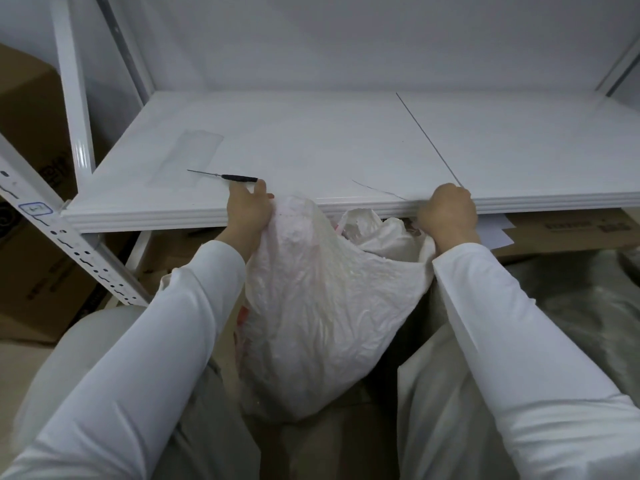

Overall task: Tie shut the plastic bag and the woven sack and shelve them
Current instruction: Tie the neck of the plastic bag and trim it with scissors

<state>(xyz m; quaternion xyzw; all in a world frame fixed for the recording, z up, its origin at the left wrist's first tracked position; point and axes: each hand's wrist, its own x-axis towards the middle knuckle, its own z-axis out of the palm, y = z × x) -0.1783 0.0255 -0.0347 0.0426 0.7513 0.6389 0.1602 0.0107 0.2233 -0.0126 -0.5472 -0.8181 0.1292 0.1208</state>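
Left hand (247, 211) and right hand (446, 211) each clenched on the plastic bag (322, 306) rim, opposite sides. Bag is between my arms, top level with the shelf (311, 143) front edge, mouth untied. Thin crinkly film, floppy, looks full: gather the neck, sidewall likely tears.

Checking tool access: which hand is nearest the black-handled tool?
The left hand: the black-handled tool lies just beyond it, while the right hand grips the sack well away.
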